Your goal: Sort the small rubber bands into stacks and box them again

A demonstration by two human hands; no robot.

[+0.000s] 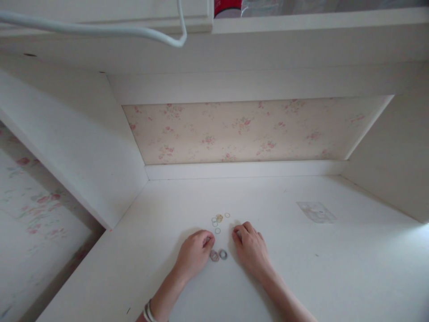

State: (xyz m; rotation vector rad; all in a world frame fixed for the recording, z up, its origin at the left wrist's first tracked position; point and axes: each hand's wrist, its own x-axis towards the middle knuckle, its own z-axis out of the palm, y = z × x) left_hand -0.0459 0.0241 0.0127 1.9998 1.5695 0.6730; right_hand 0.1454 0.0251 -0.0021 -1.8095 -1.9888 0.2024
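Resting on the white desk [301,277], the left hand [195,253] curls its fingers, maybe pinching something tiny; I cannot tell. Two rings [218,255] lie between the hands, more little rings [218,220] just beyond. The right hand [250,247] lies curled, holding nothing I can see.

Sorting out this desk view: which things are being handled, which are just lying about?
In hand: left hand, right hand, small thin loose rings, two stacked ring piles.
Lying about: clear flat packet, white cable, white desk.
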